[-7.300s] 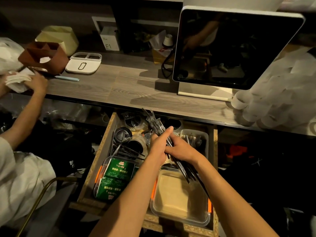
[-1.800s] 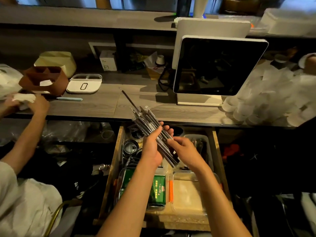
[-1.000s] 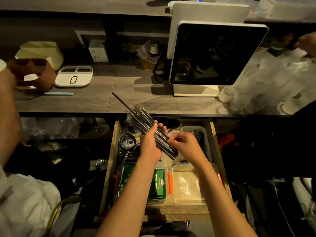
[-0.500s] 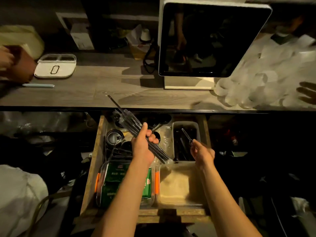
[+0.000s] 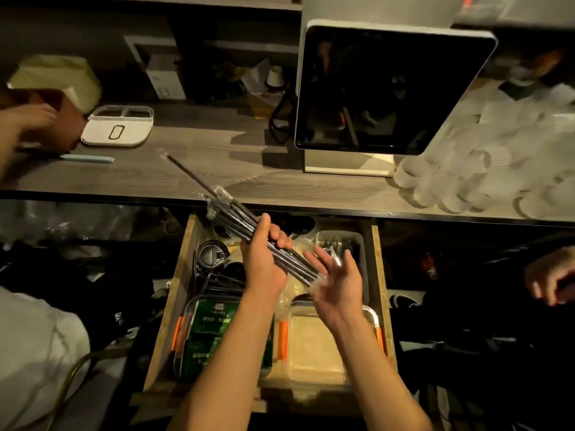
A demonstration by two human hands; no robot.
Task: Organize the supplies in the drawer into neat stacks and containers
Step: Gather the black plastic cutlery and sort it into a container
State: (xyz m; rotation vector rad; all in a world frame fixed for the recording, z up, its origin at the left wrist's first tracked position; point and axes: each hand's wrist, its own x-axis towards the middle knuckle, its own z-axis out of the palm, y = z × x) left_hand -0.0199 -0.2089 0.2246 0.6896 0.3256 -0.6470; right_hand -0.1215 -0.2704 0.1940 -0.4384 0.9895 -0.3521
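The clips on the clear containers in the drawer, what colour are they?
Orange clips, seen in the head view on the clear containers.

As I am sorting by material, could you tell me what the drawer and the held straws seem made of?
Drawer: raw particleboard, likely; its rim shows a speckled, unfinished edge.
Straws, gripped by the left hand: probably dark plastic in clear glossy wrappers, judging by the crinkled shine.

My left hand (image 5: pixel 263 262) covers the middle of the bundle of wrapped straws (image 5: pixel 236 214), so I cannot count them. My forearms hide part of the green-packed container (image 5: pixel 208 325) and the clear container (image 5: pixel 311 343) in the drawer (image 5: pixel 169 306). The print on the green packs is too small to read. The drawer's dark back is unclear. A hand (image 5: pixel 547 275) at the right edge is blurred and cut off.
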